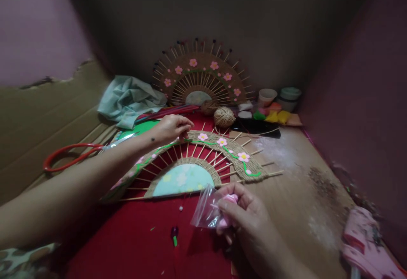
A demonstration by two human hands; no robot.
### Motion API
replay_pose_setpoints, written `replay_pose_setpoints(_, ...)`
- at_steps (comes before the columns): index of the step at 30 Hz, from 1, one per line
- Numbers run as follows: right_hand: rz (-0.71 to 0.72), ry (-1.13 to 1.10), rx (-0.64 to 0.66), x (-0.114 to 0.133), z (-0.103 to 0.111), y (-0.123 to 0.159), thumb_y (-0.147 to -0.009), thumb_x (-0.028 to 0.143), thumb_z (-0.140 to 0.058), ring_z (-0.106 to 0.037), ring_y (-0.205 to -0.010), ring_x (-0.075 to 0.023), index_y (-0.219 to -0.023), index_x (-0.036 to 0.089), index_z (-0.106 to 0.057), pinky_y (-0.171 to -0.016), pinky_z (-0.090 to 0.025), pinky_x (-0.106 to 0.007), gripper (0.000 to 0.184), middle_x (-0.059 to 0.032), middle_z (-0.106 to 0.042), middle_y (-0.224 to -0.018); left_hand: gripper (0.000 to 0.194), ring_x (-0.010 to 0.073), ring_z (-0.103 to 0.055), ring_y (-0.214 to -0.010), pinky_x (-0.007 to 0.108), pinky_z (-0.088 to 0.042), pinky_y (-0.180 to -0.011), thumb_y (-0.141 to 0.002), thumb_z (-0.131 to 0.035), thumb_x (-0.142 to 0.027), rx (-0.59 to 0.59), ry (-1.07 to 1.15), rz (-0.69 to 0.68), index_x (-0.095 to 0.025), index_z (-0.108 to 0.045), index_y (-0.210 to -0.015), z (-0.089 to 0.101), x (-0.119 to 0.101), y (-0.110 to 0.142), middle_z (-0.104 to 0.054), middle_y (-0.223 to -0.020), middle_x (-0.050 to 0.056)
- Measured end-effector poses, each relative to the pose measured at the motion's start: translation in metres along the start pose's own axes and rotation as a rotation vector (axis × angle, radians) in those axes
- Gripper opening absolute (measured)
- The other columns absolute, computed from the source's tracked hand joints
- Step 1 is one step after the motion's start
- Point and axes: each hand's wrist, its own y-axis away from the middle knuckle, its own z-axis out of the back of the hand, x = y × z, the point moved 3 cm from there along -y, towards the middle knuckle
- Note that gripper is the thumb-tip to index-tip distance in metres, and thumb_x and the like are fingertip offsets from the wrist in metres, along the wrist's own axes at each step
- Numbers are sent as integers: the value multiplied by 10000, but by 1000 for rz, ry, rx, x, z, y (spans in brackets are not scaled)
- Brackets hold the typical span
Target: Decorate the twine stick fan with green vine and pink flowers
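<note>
A crumpled pale-blue cloth (129,96) lies back left; cardboard (60,115) lines the left wall (34,29).

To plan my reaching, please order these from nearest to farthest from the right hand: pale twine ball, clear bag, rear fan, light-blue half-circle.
1. Clear bag: held in the right hand.
2. Light-blue half-circle: to the left, on the front fan.
3. Pale twine ball: beyond the front fan.
4. Rear fan: standing at the back.

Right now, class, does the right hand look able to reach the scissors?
Probably not easily: the left forearm crosses between the right hand and the scissors, and that hand holds a plastic bag.
</note>
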Motion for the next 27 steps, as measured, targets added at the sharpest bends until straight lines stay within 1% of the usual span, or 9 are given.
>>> replay_pose_setpoints(4, -8, -17, 19, -5, 1, -3, -659, 325, -694, -379, -325, -46, -759, 193, -599, -305, -235, -145, 192, 41, -527, -421, 112, 88, -519, -385, 184, -390, -388, -784, -584, -194, 22, 14, 7, -134, -673, -818, 2, 5, -1, -617, -535, 6)
replay_pose_setpoints(8, -29, -44, 21, -8, 2, -5, -644, 334, -708, -376, -317, -47, -752, 193, -591, -296, -230, -143, 213, 43, -524, -421, 86, 81, -493, -393, 174, -361, -367, -710, -666, -196, 13, 48, 27, -137, -685, -769, 5, 10, -2, -593, -518, 2)
replay_pose_setpoints(10, -28, -42, 28, -8, 2, -4, -643, 343, -715, -396, -324, -51, -757, 191, -587, -302, -248, -142, 229, 40, -534, -427, 79, 86, -509, -416, 174, -375, -381, -698, -670, -189, 16, 52, 23, -137, -680, -756, 5, 12, -4, -595, -526, 4)
replay_pose_setpoints(16, -17, -31, 38, -8, 4, -5, -647, 345, -719, -435, -352, -57, -754, 190, -592, -317, -268, -142, 227, 30, -549, -456, 103, 115, -579, -491, 218, -467, -488, -748, -601, -202, 25, 27, -11, -133, -637, -815, 3, 10, -5, -636, -592, 23)
replay_pose_setpoints(18, -18, -38, 43, -8, 3, -5, -655, 335, -712, -428, -349, -56, -745, 196, -591, -319, -265, -145, 205, 30, -546, -444, 118, 120, -578, -483, 221, -454, -481, -769, -585, -229, 21, -20, -19, -132, -636, -813, 3, 9, -4, -639, -592, 28)
replay_pose_setpoints(20, -18, -42, 39, -8, 3, -5, -661, 327, -704, -413, -340, -52, -747, 199, -595, -319, -255, -146, 188, 33, -539, -428, 152, 117, -540, -438, 219, -412, -447, -788, -575, -260, 19, -93, -32, -129, -652, -790, 1, 8, -4, -614, -542, 18)
replay_pose_setpoints(22, -11, -41, 28, -7, 3, -4, -660, 320, -699, -404, -337, -51, -746, 199, -601, -316, -242, -146, 178, 34, -533, -421, 166, 115, -517, -442, 223, -390, -466, -788, -584, -268, 4, -183, -67, -132, -679, -770, 0, 8, -4, -588, -515, 7)
replay_pose_setpoints(25, -9, -39, 22, -7, 2, -4, -653, 309, -699, -412, -345, -56, -738, 200, -602, -317, -243, -151, 169, 32, -535, -429, 124, 133, -559, -603, 234, -404, -598, -767, -619, -228, -45, -316, -156, -147, -712, -753, -4, 9, -4, -624, -642, 26)
replay_pose_setpoints(27, -13, -52, 20, -7, 1, -4, -647, 304, -707, -421, -352, -59, -741, 200, -603, -321, -247, -152, 175, 34, -533, -437, 115, 142, -560, -684, 239, -396, -649, -766, -623, -207, -68, -393, -208, -151, -723, -770, -8, 12, -4, -631, -743, 42)
